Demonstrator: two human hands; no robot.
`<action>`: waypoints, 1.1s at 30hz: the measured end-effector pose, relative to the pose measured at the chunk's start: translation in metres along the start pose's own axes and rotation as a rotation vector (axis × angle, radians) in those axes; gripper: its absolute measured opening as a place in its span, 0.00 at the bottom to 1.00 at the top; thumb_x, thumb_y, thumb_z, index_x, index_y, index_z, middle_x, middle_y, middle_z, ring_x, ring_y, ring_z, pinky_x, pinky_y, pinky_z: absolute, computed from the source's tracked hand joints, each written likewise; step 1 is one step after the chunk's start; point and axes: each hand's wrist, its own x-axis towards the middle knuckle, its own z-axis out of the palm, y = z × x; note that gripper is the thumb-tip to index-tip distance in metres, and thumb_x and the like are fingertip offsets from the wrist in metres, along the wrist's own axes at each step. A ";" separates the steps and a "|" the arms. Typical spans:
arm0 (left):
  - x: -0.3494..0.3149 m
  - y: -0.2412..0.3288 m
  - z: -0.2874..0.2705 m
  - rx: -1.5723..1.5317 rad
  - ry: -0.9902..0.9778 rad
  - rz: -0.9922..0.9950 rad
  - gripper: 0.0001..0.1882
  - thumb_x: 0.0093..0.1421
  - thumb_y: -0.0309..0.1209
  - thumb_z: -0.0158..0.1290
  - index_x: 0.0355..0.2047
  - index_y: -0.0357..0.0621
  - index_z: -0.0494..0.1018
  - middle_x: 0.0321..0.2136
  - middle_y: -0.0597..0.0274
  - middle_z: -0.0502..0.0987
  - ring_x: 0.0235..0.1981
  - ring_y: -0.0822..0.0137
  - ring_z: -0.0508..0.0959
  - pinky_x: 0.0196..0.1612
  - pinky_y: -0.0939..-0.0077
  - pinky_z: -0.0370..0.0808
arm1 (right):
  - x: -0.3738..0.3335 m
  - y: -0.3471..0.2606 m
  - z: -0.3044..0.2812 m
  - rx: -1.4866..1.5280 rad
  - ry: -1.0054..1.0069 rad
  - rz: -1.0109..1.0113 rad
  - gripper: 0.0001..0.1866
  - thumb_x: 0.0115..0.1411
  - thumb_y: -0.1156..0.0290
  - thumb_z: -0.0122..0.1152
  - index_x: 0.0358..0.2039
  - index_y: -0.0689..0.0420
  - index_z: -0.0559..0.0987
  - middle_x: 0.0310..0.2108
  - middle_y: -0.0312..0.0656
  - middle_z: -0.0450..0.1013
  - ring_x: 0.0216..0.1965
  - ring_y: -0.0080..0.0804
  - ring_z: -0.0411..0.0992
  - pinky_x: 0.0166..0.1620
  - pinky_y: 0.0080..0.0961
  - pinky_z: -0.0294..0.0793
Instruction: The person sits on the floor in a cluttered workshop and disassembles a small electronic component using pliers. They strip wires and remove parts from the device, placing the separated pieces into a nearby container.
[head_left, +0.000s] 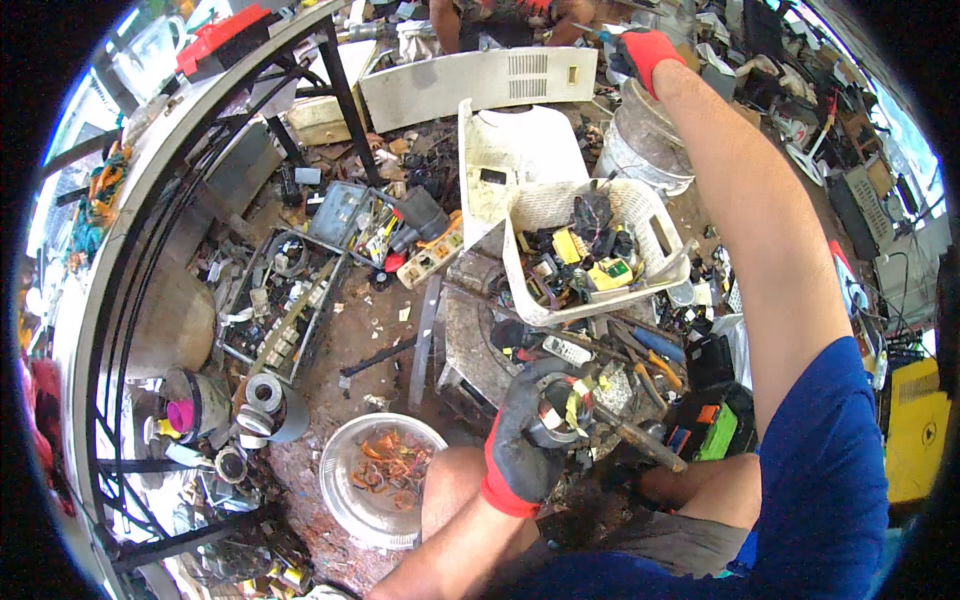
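Note:
My left hand (528, 432), in a dark grey and red glove, is closed round a round metal part (552, 412) with yellow-green bits on it, over a cluttered work block. A wooden handle (640, 438) lies just right of that part. My right hand (645, 58), also gloved, is raised far out at the upper right, fingers closed. A thin bluish tool (598, 33) sticks out from it to the left; its kind is unclear. Below that hand stands a dirty white bucket (645, 135). Pliers-like tools with orange handles (660, 372) lie beyond my left hand.
A white basket (600, 300) of mixed electronic parts stands beyond the block. A clear round tub (345, 500) with copper scraps sits left of my knee. A metal table frame (140, 230) runs along the left. Another person's hands (540, 12) show at the top.

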 end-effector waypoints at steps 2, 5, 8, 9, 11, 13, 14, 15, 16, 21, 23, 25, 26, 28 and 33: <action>0.003 0.013 -0.009 0.100 0.097 0.086 0.30 0.66 0.51 0.42 0.56 0.38 0.67 0.46 0.54 0.76 0.45 0.58 0.78 0.43 0.62 0.79 | 0.003 -0.032 0.029 -0.253 -0.074 -0.207 0.13 0.62 0.64 0.54 0.42 0.55 0.82 0.38 0.46 0.80 0.35 0.34 0.78 0.41 0.31 0.76; 0.007 0.014 -0.002 0.059 0.146 0.088 0.22 0.65 0.34 0.51 0.56 0.38 0.67 0.46 0.54 0.76 0.46 0.60 0.77 0.47 0.64 0.78 | 0.029 -0.016 0.015 -0.498 -0.127 -0.198 0.15 0.62 0.61 0.53 0.44 0.52 0.82 0.41 0.46 0.80 0.40 0.37 0.78 0.45 0.34 0.75; 0.012 0.021 -0.009 0.483 0.267 0.284 0.22 0.59 0.19 0.56 0.53 0.37 0.67 0.45 0.54 0.76 0.45 0.63 0.77 0.48 0.68 0.78 | 0.029 -0.076 0.067 -0.946 -0.130 -0.404 0.11 0.59 0.66 0.58 0.39 0.55 0.83 0.37 0.47 0.81 0.40 0.40 0.80 0.42 0.37 0.78; 0.011 0.026 -0.009 0.663 0.307 0.322 0.22 0.57 0.15 0.57 0.52 0.36 0.67 0.45 0.53 0.76 0.44 0.63 0.78 0.48 0.70 0.77 | 0.028 -0.087 0.081 -1.129 -0.110 -0.489 0.09 0.58 0.69 0.61 0.37 0.57 0.84 0.35 0.48 0.81 0.40 0.42 0.81 0.41 0.37 0.79; 0.014 0.012 -0.005 0.841 0.200 0.334 0.22 0.56 0.12 0.57 0.50 0.36 0.68 0.44 0.53 0.76 0.43 0.64 0.78 0.48 0.71 0.77 | 0.059 -0.003 0.058 -0.769 0.167 -0.298 0.12 0.56 0.68 0.61 0.39 0.58 0.83 0.37 0.49 0.81 0.41 0.42 0.80 0.41 0.37 0.79; 0.017 0.014 -0.015 0.929 0.170 0.417 0.16 0.60 0.22 0.52 0.50 0.37 0.68 0.43 0.55 0.76 0.42 0.65 0.78 0.47 0.71 0.77 | 0.065 -0.008 0.087 -0.533 0.154 -0.219 0.12 0.56 0.68 0.60 0.39 0.58 0.83 0.37 0.49 0.80 0.40 0.41 0.80 0.41 0.37 0.78; 0.016 0.017 -0.017 0.953 0.164 0.417 0.16 0.64 0.30 0.47 0.51 0.38 0.68 0.43 0.56 0.76 0.42 0.65 0.78 0.47 0.71 0.77 | 0.067 -0.014 0.098 -0.408 0.148 -0.192 0.12 0.57 0.69 0.60 0.39 0.59 0.83 0.37 0.49 0.80 0.40 0.41 0.79 0.41 0.36 0.78; 0.017 0.020 -0.018 0.949 0.164 0.407 0.19 0.68 0.39 0.43 0.52 0.39 0.69 0.42 0.58 0.76 0.42 0.66 0.77 0.46 0.70 0.77 | 0.069 -0.017 0.102 -0.277 0.148 -0.175 0.12 0.57 0.69 0.60 0.39 0.59 0.83 0.37 0.49 0.80 0.39 0.41 0.79 0.41 0.36 0.78; 0.014 0.021 -0.018 0.893 0.170 0.364 0.24 0.72 0.48 0.38 0.53 0.40 0.69 0.42 0.59 0.76 0.42 0.67 0.77 0.46 0.70 0.77 | 0.073 -0.019 0.099 -0.150 0.151 -0.157 0.12 0.57 0.69 0.59 0.40 0.59 0.83 0.37 0.49 0.80 0.39 0.40 0.79 0.41 0.36 0.78; 0.016 0.013 -0.014 0.161 0.193 0.044 0.22 0.71 0.45 0.43 0.52 0.39 0.68 0.40 0.57 0.77 0.41 0.66 0.78 0.44 0.72 0.78 | 0.054 -0.001 0.035 0.502 0.121 -0.102 0.12 0.59 0.70 0.58 0.41 0.59 0.82 0.37 0.48 0.80 0.37 0.39 0.78 0.40 0.35 0.77; 0.020 0.006 -0.006 0.369 0.179 0.124 0.28 0.70 0.52 0.40 0.46 0.37 0.72 0.35 0.57 0.79 0.36 0.63 0.80 0.39 0.72 0.79 | 0.026 0.004 0.000 1.100 -0.098 -0.125 0.12 0.59 0.70 0.58 0.41 0.59 0.82 0.37 0.46 0.80 0.36 0.36 0.77 0.39 0.33 0.76; 0.016 0.027 -0.008 0.213 0.287 0.201 0.31 0.69 0.56 0.40 0.44 0.37 0.74 0.32 0.57 0.80 0.33 0.62 0.81 0.35 0.73 0.80 | -0.089 -0.109 0.011 0.913 -0.334 -0.374 0.13 0.58 0.73 0.59 0.44 0.60 0.79 0.37 0.39 0.78 0.37 0.26 0.76 0.39 0.22 0.74; 0.015 0.029 -0.008 0.119 0.313 0.200 0.30 0.69 0.55 0.40 0.44 0.38 0.74 0.31 0.57 0.80 0.32 0.62 0.81 0.34 0.74 0.80 | -0.143 -0.135 -0.004 0.907 -0.423 -0.320 0.18 0.56 0.72 0.61 0.48 0.60 0.78 0.38 0.40 0.78 0.38 0.27 0.76 0.42 0.24 0.75; 0.012 0.015 -0.014 0.281 0.231 0.244 0.27 0.69 0.53 0.41 0.44 0.40 0.74 0.34 0.57 0.80 0.36 0.61 0.81 0.37 0.72 0.80 | -0.266 -0.135 -0.068 0.523 -0.478 -0.379 0.14 0.65 0.71 0.53 0.48 0.62 0.79 0.40 0.40 0.79 0.42 0.23 0.77 0.48 0.23 0.75; 0.004 0.006 -0.014 0.505 0.063 0.268 0.26 0.69 0.52 0.41 0.44 0.40 0.74 0.37 0.57 0.79 0.40 0.61 0.80 0.45 0.68 0.78 | -0.466 -0.106 -0.066 0.738 -0.597 -0.034 0.31 0.57 0.70 0.65 0.61 0.62 0.67 0.54 0.50 0.72 0.56 0.39 0.71 0.59 0.36 0.68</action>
